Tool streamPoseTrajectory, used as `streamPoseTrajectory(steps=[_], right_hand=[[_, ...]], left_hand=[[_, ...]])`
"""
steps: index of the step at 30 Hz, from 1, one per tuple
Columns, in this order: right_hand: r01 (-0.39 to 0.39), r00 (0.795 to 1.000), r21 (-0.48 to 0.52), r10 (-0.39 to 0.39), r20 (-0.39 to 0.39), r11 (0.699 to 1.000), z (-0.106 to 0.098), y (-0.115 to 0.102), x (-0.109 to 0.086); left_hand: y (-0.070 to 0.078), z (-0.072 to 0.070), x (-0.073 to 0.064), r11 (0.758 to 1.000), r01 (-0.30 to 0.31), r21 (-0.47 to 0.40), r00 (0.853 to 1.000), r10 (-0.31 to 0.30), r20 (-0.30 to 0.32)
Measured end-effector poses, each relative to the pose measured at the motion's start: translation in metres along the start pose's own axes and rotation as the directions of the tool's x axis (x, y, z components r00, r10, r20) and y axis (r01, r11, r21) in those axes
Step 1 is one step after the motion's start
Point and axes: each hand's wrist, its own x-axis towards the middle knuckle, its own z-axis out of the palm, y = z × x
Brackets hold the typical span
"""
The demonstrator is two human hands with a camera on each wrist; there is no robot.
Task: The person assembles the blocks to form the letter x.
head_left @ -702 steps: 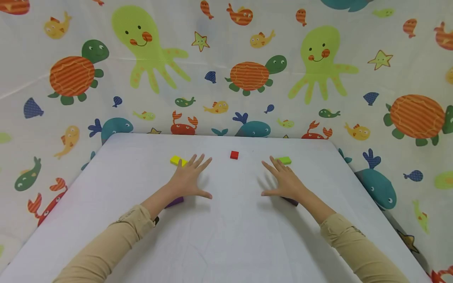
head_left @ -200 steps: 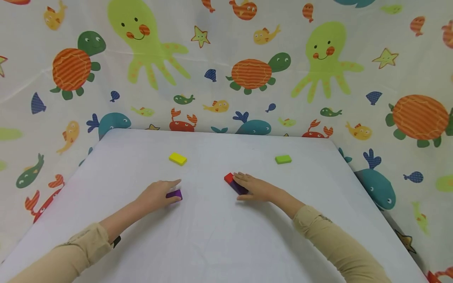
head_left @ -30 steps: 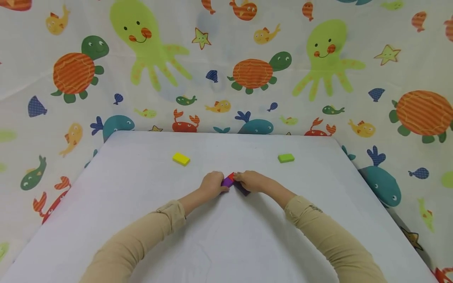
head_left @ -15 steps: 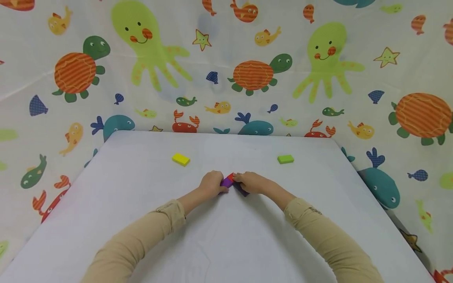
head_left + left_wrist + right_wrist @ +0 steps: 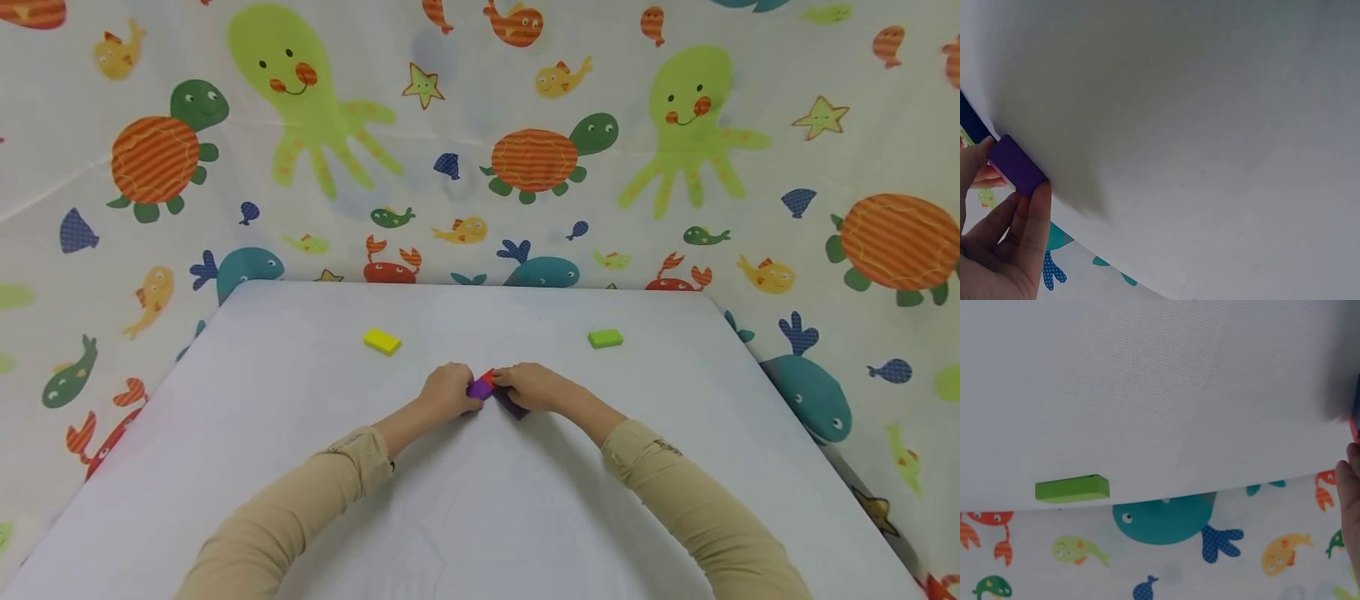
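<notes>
At the middle of the table, my left hand pinches a purple block between thumb and fingers. The left wrist view shows that purple block close up, thumb on one end and fingertips on the other. Its far end meets a small red block. Curled fingers of my right hand hold the red block and partly cover it. Under the right hand, a dark block slants from the red one toward the front right. In the right wrist view only part of the right hand shows.
A yellow block lies farther back on the left of the white table. A green block lies back right. Behind the table hangs a cloth printed with sea animals.
Since the oldest frame, the spread hands have come down and the red, dark and purple blocks have been gathered centrally. The left hand brought the purple block rightward. Over the last second, hardly anything moves.
</notes>
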Motion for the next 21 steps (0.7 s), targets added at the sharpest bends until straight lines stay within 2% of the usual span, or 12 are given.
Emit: streamPoseTrajectory(steps=[6,13,21], right_hand=[[0.002,1.0,0.006,-0.002,-0.002,1.0,-0.0004,0.0006,0.0025],[0.014,1.0,-0.005,-0.014,-0.015,1.0,-0.0014,-0.0005,0.0033],[0.024,0.999,-0.028,-0.025,-0.03,0.999,0.0001,-0.0015,0.0037]], left_hand=[[-0.0002,-0.0005,0.0014,1.0,0.014,-0.003,1.0,-0.014,0.013],[-0.0012,0.0018,0.0017,1.0,-0.008,0.006,1.0,0.008,-0.013],[-0.002,0.0032,0.0046,1.0,-0.003,-0.009,1.0,0.003,-0.006]])
